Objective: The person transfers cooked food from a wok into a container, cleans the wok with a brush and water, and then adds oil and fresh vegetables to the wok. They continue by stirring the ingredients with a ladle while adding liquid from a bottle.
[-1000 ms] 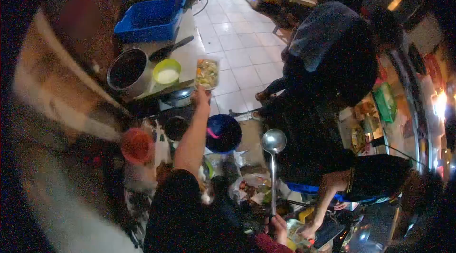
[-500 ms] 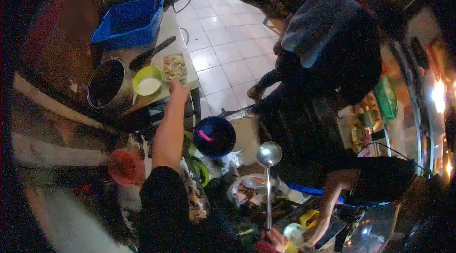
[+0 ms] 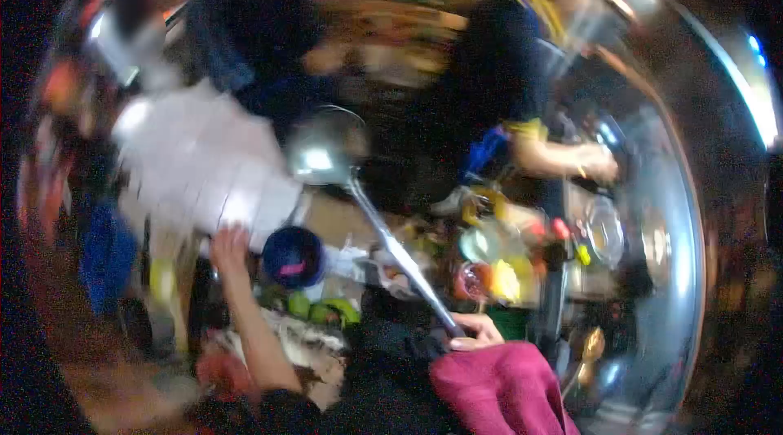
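Observation:
In my right hand (image 3: 477,330) is the handle of a long metal ladle (image 3: 400,251). Its round bowl points up and to the left, blurred. A maroon sleeve or cloth (image 3: 510,382) covers the forearm below that hand. My left hand (image 3: 231,247) reaches out at the left, fingers loosely stretched and smeared by motion, with nothing visible in it. Just to its right stands a dark blue round container (image 3: 294,257) with a pink mark. Green items (image 3: 330,311) lie below that container.
A co-worker's arm (image 3: 555,156) with a yellow cuff extends over the right-hand counter. Bowls and a yellow item (image 3: 507,281) sit there, beside a large shiny metal surface (image 3: 665,206). Another person in dark clothes (image 3: 245,35) is at the upper left. White tiled floor (image 3: 196,149) shows below.
My view has swung to the right and blurred. My left hand is away from the tray of chopped food it was at. The ladle now tilts left, with more of my right arm in view.

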`<move>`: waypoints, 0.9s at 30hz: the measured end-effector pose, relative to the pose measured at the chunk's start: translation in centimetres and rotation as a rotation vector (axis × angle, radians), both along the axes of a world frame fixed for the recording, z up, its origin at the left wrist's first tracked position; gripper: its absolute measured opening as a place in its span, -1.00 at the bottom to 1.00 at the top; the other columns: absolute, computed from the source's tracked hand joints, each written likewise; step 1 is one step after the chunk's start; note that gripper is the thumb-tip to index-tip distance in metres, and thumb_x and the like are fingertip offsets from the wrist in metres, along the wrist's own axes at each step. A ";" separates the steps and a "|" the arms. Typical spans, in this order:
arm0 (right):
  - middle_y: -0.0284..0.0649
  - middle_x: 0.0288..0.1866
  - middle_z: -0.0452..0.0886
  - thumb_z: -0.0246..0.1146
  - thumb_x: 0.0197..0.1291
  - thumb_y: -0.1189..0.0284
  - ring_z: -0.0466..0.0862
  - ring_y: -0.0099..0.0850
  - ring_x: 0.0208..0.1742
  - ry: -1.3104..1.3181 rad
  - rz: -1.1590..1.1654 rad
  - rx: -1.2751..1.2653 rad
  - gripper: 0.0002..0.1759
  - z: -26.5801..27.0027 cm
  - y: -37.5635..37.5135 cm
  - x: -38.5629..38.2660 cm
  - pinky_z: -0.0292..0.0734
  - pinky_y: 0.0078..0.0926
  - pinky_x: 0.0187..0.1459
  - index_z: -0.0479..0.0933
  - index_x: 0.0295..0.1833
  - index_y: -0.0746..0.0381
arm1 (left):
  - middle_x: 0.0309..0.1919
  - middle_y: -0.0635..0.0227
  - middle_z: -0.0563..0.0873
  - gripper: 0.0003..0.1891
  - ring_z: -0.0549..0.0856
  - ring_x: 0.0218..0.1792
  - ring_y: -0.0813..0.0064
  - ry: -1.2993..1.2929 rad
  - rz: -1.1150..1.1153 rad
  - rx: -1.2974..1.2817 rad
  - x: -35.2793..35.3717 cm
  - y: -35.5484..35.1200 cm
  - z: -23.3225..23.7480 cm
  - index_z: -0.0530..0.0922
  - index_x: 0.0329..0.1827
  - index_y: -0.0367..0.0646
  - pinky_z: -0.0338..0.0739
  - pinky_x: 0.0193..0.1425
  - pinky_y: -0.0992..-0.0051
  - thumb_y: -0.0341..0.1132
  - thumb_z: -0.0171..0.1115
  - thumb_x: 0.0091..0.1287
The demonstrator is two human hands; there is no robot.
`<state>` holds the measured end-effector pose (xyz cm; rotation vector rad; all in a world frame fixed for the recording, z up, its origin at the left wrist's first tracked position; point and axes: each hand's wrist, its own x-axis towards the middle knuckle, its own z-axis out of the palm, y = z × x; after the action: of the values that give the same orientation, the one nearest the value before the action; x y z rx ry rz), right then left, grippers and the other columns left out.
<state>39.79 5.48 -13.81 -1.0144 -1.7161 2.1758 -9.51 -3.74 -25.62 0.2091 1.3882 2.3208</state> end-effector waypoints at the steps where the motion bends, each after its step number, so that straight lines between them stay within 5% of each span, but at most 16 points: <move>1: -0.19 -0.11 0.62 0.36 -0.09 0.31 0.54 -0.48 -0.06 0.061 -0.039 0.054 -0.34 0.0 -1.0 1.8 0.38 -0.51 0.03 0.39 0.17 0.34 | -0.02 0.12 0.57 -0.60 0.59 -0.02 0.18 0.098 -0.060 -0.025 3.8 1.2 0.3 0.41 0.06 -0.18 0.50 -0.07 0.39 -0.08 0.02 0.30; 2: -0.16 -0.08 0.62 0.37 -0.11 0.33 0.54 -0.46 -0.03 0.156 -0.096 0.050 -0.34 0.5 -2.2 3.4 0.37 -0.50 0.05 0.41 0.15 0.34 | -0.13 0.19 0.62 -0.66 0.65 -0.20 0.22 -0.088 -0.227 -0.240 6.9 2.2 2.4 0.43 -0.02 -0.18 0.54 -0.26 0.38 -0.12 0.03 0.31; 5: -0.24 -0.29 0.60 0.40 -0.14 0.33 0.54 -0.53 -0.25 0.364 -0.308 0.213 -0.41 1.4 -4.9 8.3 0.41 -0.55 -0.17 0.46 0.04 0.37 | -0.23 0.17 0.66 -0.75 0.67 -0.36 0.29 -0.011 -0.876 -0.428 19.7 5.0 3.7 0.46 -0.17 -0.22 0.53 -0.40 0.49 -0.20 0.06 0.29; 7: -0.25 -0.36 0.60 0.38 -0.12 0.44 0.55 -0.54 -0.31 0.354 -0.494 0.309 -0.52 1.5 -5.4 11.7 0.45 -0.55 -0.22 0.48 -0.02 0.36 | -0.20 0.12 0.64 -0.73 0.68 -0.29 0.27 0.210 -1.418 -0.339 29.0 6.9 4.1 0.44 -0.11 -0.26 0.57 -0.29 0.50 -0.24 0.11 0.26; 11: -0.26 -0.32 0.57 0.29 -0.01 0.56 0.57 -0.51 -0.28 0.267 -0.998 0.320 -0.57 1.2 -5.7 16.4 0.47 -0.52 -0.15 0.38 0.03 0.32 | -0.08 0.15 0.59 -0.65 0.61 -0.09 0.39 0.143 -2.167 -0.074 45.0 10.7 8.8 0.42 0.01 -0.28 0.50 -0.01 0.51 -0.35 0.21 0.18; 13: -0.25 -0.25 0.55 0.27 0.02 0.59 0.55 -0.51 -0.18 0.272 -1.136 0.317 -0.54 0.8 -7.6 20.4 0.47 -0.54 -0.10 0.32 0.06 0.32 | -0.12 0.27 0.58 -0.58 0.55 -0.08 0.53 0.239 -2.339 -0.084 51.3 10.0 9.5 0.42 0.05 -0.27 0.45 0.02 0.54 -0.36 0.27 0.12; 15: -0.26 -0.22 0.54 0.26 0.06 0.53 0.55 -0.53 -0.22 0.369 -1.257 0.392 -0.53 -1.2 -8.2 22.1 0.49 -0.55 -0.14 0.29 0.09 0.31 | -0.16 0.35 0.57 -0.52 0.53 -0.13 0.59 0.664 -2.476 -0.080 55.4 10.5 10.1 0.41 0.08 -0.27 0.44 -0.03 0.54 -0.36 0.31 0.08; 17: -0.17 -0.12 0.55 0.27 0.08 0.53 0.55 -0.45 -0.07 0.393 -1.316 0.363 -0.54 -4.3 -8.9 23.3 0.45 -0.47 0.00 0.27 0.08 0.31 | -0.24 0.35 0.61 -0.59 0.57 -0.23 0.58 0.691 -2.506 -0.223 58.7 9.8 11.0 0.46 -0.01 -0.33 0.47 -0.12 0.54 -0.40 0.28 0.06; 21: -0.10 -0.02 0.54 0.25 0.10 0.54 0.52 -0.42 0.04 0.430 -1.378 0.322 -0.54 -7.5 -10.3 22.3 0.40 -0.42 0.09 0.26 0.10 0.31 | -0.46 0.28 0.62 -0.78 0.65 -0.45 0.48 0.302 -2.596 -0.256 61.4 8.8 6.9 0.47 -0.16 -0.33 0.54 -0.35 0.52 -0.45 0.14 0.13; 23: -0.15 -0.03 0.55 0.27 0.11 0.48 0.51 -0.46 0.05 0.330 -1.446 0.330 -0.53 -8.4 -10.7 22.2 0.39 -0.44 0.09 0.31 0.13 0.32 | -0.50 0.27 0.61 -0.78 0.64 -0.50 0.46 0.512 -2.544 -0.276 61.4 8.6 6.7 0.45 -0.14 -0.31 0.54 -0.39 0.51 -0.45 0.13 0.15; 24: -0.15 -0.03 0.55 0.27 0.11 0.48 0.51 -0.46 0.05 0.322 -1.458 0.327 -0.53 -8.4 -11.2 22.3 0.39 -0.44 0.09 0.31 0.13 0.32 | -0.52 0.30 0.60 -0.75 0.62 -0.51 0.51 0.405 -2.601 -0.307 61.2 8.8 5.6 0.43 -0.12 -0.28 0.52 -0.39 0.51 -0.42 0.16 0.14; 26: -0.20 -0.04 0.54 0.24 0.15 0.40 0.50 -0.51 0.01 -0.012 -1.342 0.225 -0.58 -7.8 -11.6 22.6 0.39 -0.49 0.07 0.40 0.10 0.33 | -0.50 0.38 0.55 -0.76 0.56 -0.49 0.57 0.541 -2.567 -0.264 60.7 9.2 5.5 0.44 -0.15 -0.26 0.47 -0.37 0.54 -0.44 0.19 0.12; 27: -0.28 -0.13 0.57 0.19 0.21 0.32 0.53 -0.58 -0.16 -0.073 -1.341 0.258 -0.62 -7.6 -11.5 23.0 0.46 -0.58 -0.09 0.47 0.06 0.32 | -0.48 0.46 0.51 -0.76 0.49 -0.46 0.63 0.681 -2.517 -0.227 60.4 9.5 5.4 0.45 -0.17 -0.24 0.43 -0.35 0.57 -0.46 0.22 0.09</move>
<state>62.75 -6.00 -21.45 -1.5083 -0.7758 1.0169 50.88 5.73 -20.22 1.4994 0.4065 -0.0930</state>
